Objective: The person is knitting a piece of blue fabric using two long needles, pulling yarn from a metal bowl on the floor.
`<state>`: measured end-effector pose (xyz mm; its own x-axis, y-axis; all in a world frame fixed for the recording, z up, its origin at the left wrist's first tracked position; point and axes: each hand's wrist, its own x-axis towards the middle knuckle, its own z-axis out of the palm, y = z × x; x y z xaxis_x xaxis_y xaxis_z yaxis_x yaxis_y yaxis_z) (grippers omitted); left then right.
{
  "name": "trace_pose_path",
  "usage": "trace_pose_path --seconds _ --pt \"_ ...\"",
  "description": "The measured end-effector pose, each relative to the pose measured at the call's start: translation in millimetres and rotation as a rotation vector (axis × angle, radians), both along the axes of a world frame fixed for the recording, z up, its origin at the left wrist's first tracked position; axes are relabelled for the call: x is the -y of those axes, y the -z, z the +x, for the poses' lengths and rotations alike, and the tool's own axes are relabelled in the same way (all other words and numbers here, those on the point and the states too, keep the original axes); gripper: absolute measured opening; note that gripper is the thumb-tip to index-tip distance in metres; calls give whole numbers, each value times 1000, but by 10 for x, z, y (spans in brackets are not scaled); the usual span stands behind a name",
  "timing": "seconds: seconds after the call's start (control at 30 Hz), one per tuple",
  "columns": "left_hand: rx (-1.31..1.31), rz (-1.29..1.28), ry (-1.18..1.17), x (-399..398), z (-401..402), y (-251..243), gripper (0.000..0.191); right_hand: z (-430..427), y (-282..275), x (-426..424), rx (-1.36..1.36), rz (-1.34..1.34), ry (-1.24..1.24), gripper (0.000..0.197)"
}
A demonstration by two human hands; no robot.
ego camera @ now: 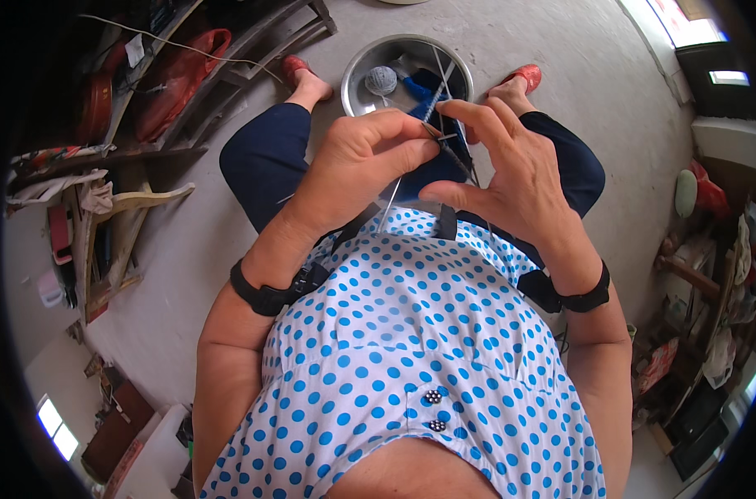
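Observation:
Between its thumb and forefinger, my left hand pinches thin knitting needles and the edge of a dark blue knitted piece. Grey stitches line that edge. My right hand is just beside it, thumb and forefinger spread wide. Grey yarn runs near the right forefinger's tip; whether the curled fingers behind grip yarn or a needle is hidden. Beyond both hands, a round metal basin on the floor contains a grey yarn ball and bright blue knitted or yarn material.
My feet in red shoes flank the basin on the concrete floor. A wooden rack with a red bag stands at left, and a light cord crosses it. Cluttered shelving lines the right side.

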<state>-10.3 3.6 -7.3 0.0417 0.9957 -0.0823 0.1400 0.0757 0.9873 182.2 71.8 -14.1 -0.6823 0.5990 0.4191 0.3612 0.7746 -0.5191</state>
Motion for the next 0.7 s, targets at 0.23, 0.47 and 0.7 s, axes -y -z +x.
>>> trace_pose_path --seconds 0.23,0.47,0.7 --pt "-36 57 110 -23 22 -47 14 -141 -156 -44 34 113 -90 68" --pt "-17 -18 104 -16 -39 -53 11 -36 -154 -72 -212 99 -178 52" --pt "-14 27 94 -13 -136 -124 17 166 49 -39 -159 -359 -84 43"
